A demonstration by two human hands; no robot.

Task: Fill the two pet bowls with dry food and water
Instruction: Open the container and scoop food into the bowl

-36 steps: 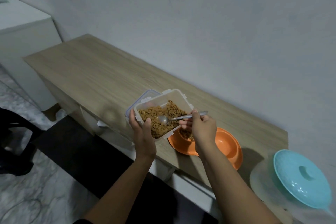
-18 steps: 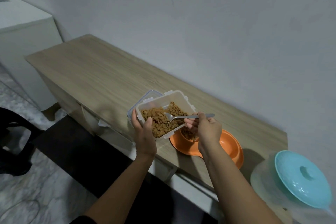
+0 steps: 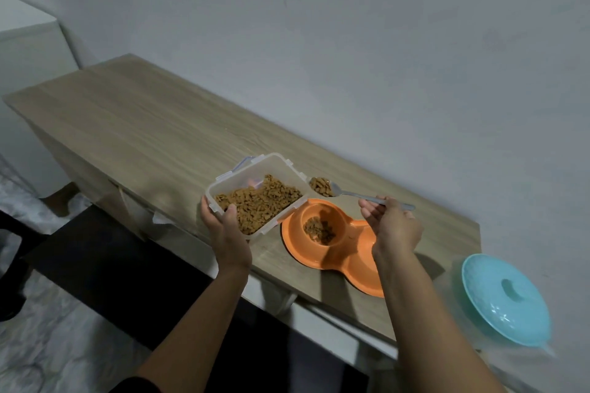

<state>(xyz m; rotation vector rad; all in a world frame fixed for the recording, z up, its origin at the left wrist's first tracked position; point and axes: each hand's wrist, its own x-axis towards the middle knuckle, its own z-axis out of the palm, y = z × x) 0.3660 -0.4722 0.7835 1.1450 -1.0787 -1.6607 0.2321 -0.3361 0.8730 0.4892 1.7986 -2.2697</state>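
An orange double pet bowl (image 3: 295, 242) sits at the table's near edge. Its left well holds a small heap of brown kibble (image 3: 319, 230); my right forearm covers most of the right well. My left hand (image 3: 225, 230) grips the near corner of a clear plastic container (image 3: 255, 175) holding brown kibble, just left of the bowl. My right hand (image 3: 392, 226) holds a metal spoon (image 3: 351, 195) by its handle. The spoon's scoop is heaped with kibble and hangs above the bowl's far side, beside the container's right corner.
The wooden table (image 3: 143, 124) runs along a grey wall. A clear jug with a turquoise lid (image 3: 504, 297) stands off the table's right end. A white cabinet (image 3: 28, 41) is at far left. Marble floor and a dark mat lie below.
The spoon has come out of the container full of kibble and moved right, toward the bowl. My left hand and the container stay roughly in place.
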